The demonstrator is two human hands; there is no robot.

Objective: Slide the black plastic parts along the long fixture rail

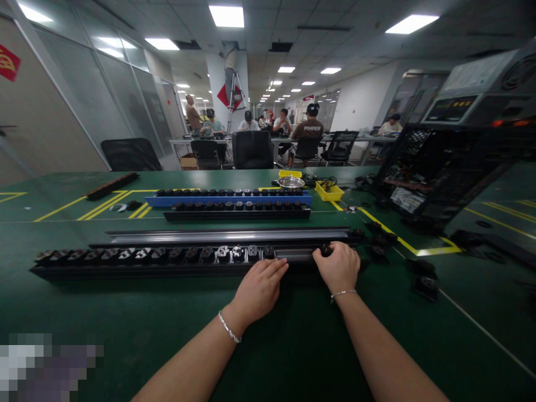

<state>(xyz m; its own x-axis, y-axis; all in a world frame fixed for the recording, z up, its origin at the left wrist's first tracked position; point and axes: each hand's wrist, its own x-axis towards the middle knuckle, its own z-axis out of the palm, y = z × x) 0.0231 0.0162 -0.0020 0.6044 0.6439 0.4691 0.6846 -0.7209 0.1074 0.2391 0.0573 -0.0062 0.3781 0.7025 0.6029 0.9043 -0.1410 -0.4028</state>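
Observation:
A long black rail lies across the green table, with several black socket modules in a row along its channel. Its right part shows bare channel between my hands. My left hand rests on the rail's front edge beside the last module of the row, fingers extended. Further right, my right hand has its fingers closed around a small black module at the channel. Just behind the rail lies a long silver-grey strip with dark edges.
Further back lie a blue rail and a shorter black rail, both with modules. A metal bowl and yellow tray stand behind. Loose black modules and an open computer case are at right. People sit beyond.

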